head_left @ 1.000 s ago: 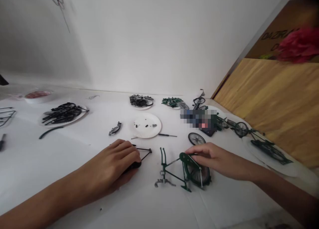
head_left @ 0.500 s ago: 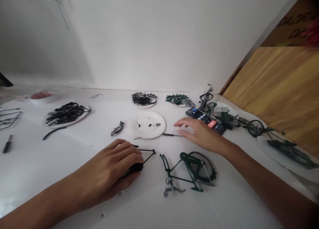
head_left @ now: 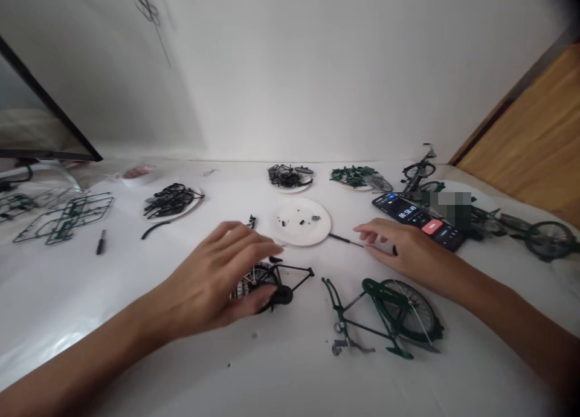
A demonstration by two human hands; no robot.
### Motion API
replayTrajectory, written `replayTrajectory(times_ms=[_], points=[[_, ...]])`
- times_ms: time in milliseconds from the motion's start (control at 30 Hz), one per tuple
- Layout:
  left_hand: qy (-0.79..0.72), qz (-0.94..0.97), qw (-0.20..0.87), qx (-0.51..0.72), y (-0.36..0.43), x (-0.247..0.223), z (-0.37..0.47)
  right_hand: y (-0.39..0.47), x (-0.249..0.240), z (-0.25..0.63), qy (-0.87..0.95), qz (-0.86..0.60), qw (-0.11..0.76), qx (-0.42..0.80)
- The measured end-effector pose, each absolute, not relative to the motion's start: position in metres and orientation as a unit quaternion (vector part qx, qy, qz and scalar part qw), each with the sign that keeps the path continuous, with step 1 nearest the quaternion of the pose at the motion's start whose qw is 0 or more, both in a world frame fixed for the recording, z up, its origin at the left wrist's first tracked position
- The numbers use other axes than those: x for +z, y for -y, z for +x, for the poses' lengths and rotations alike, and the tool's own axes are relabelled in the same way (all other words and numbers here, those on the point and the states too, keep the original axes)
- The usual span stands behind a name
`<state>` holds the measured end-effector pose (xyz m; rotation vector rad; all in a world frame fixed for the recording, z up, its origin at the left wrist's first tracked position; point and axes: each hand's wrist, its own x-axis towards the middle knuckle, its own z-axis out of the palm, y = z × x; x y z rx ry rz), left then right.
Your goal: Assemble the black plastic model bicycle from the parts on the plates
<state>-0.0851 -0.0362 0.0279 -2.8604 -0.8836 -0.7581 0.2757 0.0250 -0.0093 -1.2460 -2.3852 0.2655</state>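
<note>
The left hand (head_left: 222, 275), thumb and fingers apart, arches over the black model bicycle (head_left: 284, 294) at its three o'clock; the right hand (head_left: 396, 242), fingers parted, hangs by the screwdriver (head_left: 339, 238) at nine o'clock. A light touch should steady the bicycle safely.

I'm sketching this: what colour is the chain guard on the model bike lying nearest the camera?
The chain guard is dark green; see head view.
</note>
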Motion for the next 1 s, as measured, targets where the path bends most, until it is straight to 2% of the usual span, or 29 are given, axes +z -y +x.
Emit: replayTrajectory(times_ms=[100, 233, 400, 533, 600, 700, 767, 867, 1000], points=[[0.319, -0.876, 0.127, -0.340, 0.026, 0.034, -0.102, -0.024, -0.012, 0.274, 0.856, -0.461, 0.210, 0.106], [0.367, -0.796, 0.113, -0.469, 0.016, 0.036, -0.117, -0.029, -0.013, 0.259, 0.869, -0.442, 0.213, 0.070], [0.385, -0.834, 0.116, -0.377, 0.020, 0.029, -0.110, -0.036, -0.012, 0.249, 0.882, -0.432, 0.183, 0.050], [0.342, -0.863, 0.119, -0.351, 0.030, 0.022, -0.099, -0.019, 0.003, 0.260, 0.863, -0.471, 0.178, 0.036], [0.309, -0.883, 0.135, -0.326, 0.038, 0.020, -0.090, -0.002, 0.014, 0.268, 0.830, -0.507, 0.221, 0.073], [0.226, -0.925, 0.127, -0.279, 0.058, 0.021, -0.065, 0.027, 0.023, 0.278, 0.751, -0.528, 0.342, 0.202], [0.241, -0.931, 0.113, -0.251, 0.072, 0.021, -0.039, 0.042, 0.024, 0.282, 0.711, -0.519, 0.390, 0.271], [0.241, -0.937, 0.124, -0.219, 0.085, 0.015, 0.001, 0.055, 0.022, 0.282, 0.686, -0.494, 0.418, 0.333], [0.236, -0.941, 0.160, -0.184, 0.086, -0.003, 0.036, 0.060, 0.019, 0.275, 0.667, -0.502, 0.440, 0.331]])
